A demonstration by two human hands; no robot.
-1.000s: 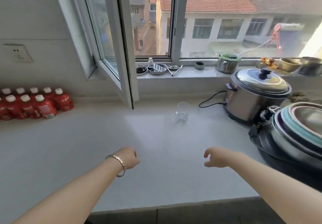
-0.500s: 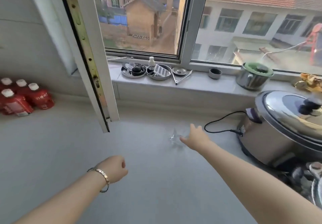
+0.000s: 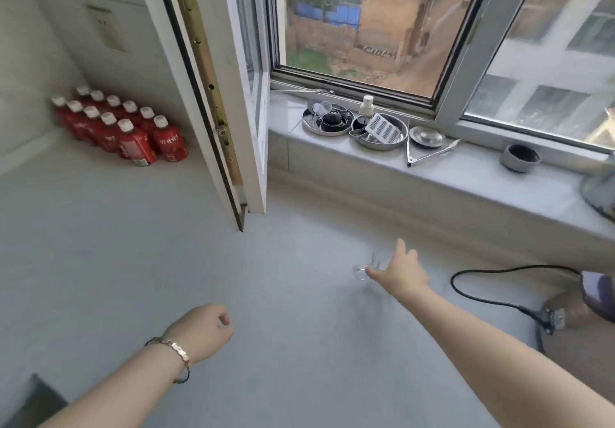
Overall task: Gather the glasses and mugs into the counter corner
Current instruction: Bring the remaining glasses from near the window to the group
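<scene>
A small clear glass (image 3: 370, 264) sits on the pale counter (image 3: 299, 327) below the windowsill, blurred and apparently tilted. My right hand (image 3: 399, 271) reaches across and grips it, thumb along its near side and one finger raised; the hand hides the glass's right half. Over the counter's near part, my left hand (image 3: 203, 331), with a bracelet on the wrist, is curled into a loose fist and holds nothing. The counter corner lies at the far left by the wall.
Several red bottles (image 3: 119, 128) fill the far-left corner. An open window sash (image 3: 216, 101) juts out over the counter. Metal dishes (image 3: 379, 131), tongs and a small cup stand on the sill. A black cord (image 3: 482, 296) runs to a cooker (image 3: 585, 307) at right.
My right hand reached forward to the glass and closed around it, and the glass now looks tilted. The view swung left and down. My left fist stayed put.
</scene>
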